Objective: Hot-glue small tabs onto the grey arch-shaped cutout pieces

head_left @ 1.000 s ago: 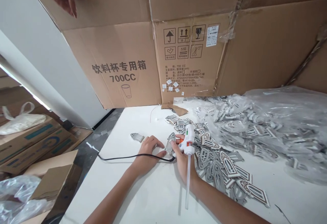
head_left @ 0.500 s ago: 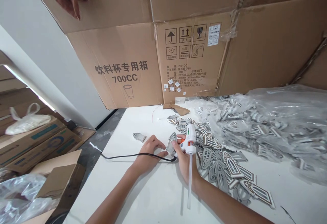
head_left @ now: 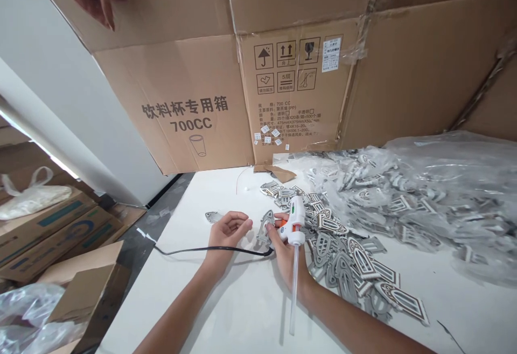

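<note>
My right hand [head_left: 285,251] is closed round a white and orange hot glue gun [head_left: 298,214], with a clear glue stick [head_left: 294,295] jutting out of its back. Between the thumb and fingers of that same hand is a small grey arch-shaped window piece [head_left: 265,227]. My left hand [head_left: 226,233] is just left of that piece, apart from it, fingers loosely curled with nothing visible in them. The gun's black cord [head_left: 202,248] runs left across my left wrist. Another grey arch piece [head_left: 212,216] lies behind my left hand, partly hidden by it.
A loose pile of grey and white arch pieces [head_left: 343,257] spreads over the white table [head_left: 242,316] to the right. Behind it lie clear plastic bags [head_left: 440,176] of more pieces. Tall cardboard boxes [head_left: 194,74] wall off the back; a torn cardboard scrap [head_left: 278,172] lies before them.
My left hand has drawn back to the left from the grey piece, its fingers coming away from it. My right hand still holds the glue gun and piece. The view has shifted slightly.
</note>
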A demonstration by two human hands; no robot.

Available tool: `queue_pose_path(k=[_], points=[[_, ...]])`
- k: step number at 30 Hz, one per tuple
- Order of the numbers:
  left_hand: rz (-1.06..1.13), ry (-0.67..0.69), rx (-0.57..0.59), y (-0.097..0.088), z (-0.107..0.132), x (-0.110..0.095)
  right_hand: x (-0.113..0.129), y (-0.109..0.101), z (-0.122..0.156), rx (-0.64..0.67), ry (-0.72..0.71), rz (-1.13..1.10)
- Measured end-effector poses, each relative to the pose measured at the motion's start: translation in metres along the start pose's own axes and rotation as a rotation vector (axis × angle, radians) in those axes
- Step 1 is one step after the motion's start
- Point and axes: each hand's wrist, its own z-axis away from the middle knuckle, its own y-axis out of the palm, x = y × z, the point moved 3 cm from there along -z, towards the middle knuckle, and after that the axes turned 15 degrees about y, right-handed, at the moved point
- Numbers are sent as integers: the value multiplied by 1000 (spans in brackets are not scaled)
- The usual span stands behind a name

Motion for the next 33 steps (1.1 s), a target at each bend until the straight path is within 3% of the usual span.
queue_pose_path(k=[4, 12, 20, 33], points=[[21, -48, 48, 9, 6, -1, 5, 1, 2, 9, 4, 22], [-87, -49, -15, 6, 7, 7, 11, 8, 9, 225, 15, -5], [-96, -26, -21, 4, 6, 7, 1, 4, 4, 226, 58, -7], [-43, -105, -35, 10, 10, -6, 13, 6, 7, 225, 65, -38]])
